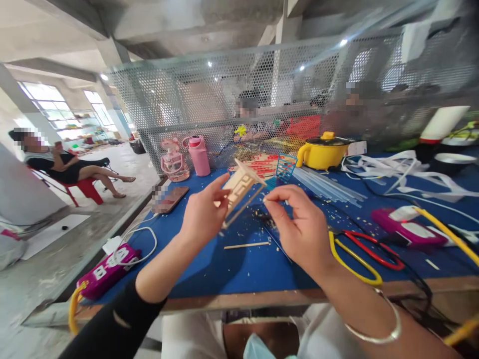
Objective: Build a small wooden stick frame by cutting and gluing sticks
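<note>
My left hand (pixel 205 212) grips a small pale wooden frame (pixel 241 187), which is tilted over the blue table. The frame has a flat top plate, cut-out panels and a thin post on its right side. Close to the frame's right, my right hand (pixel 295 219) is closed in a pinch, thumb against fingertips; a tiny pale bit shows at the tips, too small to name. Below the hands a thin wooden stick (pixel 247 245) lies on the blue tabletop (pixel 232 274), among scattered pale crumbs.
Scissors (pixel 355 259) with yellow and red handles lie right, near a purple power strip (pixel 407 229). Another strip (pixel 108 271) and a phone (pixel 170 199) are left. Behind stand a pink bottle (pixel 199 157), a yellow pot (pixel 325 152) and a mesh screen (pixel 194 99). A person sits far left.
</note>
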Available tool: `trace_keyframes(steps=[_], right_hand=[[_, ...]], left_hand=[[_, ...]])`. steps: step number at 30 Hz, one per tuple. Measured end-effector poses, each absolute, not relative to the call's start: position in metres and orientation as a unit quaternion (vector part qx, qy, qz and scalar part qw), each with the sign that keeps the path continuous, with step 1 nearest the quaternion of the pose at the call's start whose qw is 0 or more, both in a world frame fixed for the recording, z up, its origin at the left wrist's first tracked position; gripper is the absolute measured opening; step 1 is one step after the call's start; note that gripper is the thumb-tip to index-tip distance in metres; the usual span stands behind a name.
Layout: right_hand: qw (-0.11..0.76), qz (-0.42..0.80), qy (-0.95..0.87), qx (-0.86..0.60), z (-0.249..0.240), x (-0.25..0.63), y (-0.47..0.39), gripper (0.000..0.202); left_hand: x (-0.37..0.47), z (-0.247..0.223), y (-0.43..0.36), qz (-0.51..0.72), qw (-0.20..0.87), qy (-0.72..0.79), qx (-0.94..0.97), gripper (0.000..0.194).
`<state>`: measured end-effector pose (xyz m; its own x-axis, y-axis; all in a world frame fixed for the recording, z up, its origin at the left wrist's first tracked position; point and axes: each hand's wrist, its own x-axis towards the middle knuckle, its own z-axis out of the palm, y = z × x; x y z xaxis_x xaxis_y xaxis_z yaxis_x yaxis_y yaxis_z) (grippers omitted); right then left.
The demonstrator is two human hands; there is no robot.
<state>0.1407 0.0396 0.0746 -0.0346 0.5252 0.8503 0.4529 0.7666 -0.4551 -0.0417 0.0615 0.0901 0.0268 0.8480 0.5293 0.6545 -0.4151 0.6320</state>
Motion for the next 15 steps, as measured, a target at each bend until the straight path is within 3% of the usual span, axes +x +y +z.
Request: trace_keyframes(steps=[3, 7, 10, 13, 15], right_hand=[[0.571, 0.068, -0.715, -0.397, 0.056, 0.161, 0.011, 0.005], [0.532, 0.131, -0.685, -0.481, 0.023, 0.183, -0.019, 0.009], [0.543, 0.211, -0.617, -0.530, 0.010, 0.190, -0.037, 0.015], [0.549, 0.376, -0.501, -0.553, 0.005, 0.187, -0.053, 0.024], [0.542, 0.502, -0.428, -0.520, 0.003, 0.180, -0.063, 0.027]], left_hand=[[-0.050, 0.093, 0.080, 0.338, -0.012, 0.552, 0.762, 0.058], [-0.056, 0.079, 0.104, 0.274, 0.034, 0.513, 0.813, 0.059], [-0.049, 0.064, 0.091, 0.293, 0.050, 0.503, 0.812, 0.042], [-0.025, 0.046, 0.040, 0.351, 0.055, 0.490, 0.796, 0.028], [-0.001, 0.030, -0.003, 0.443, 0.173, 0.411, 0.778, 0.025]])
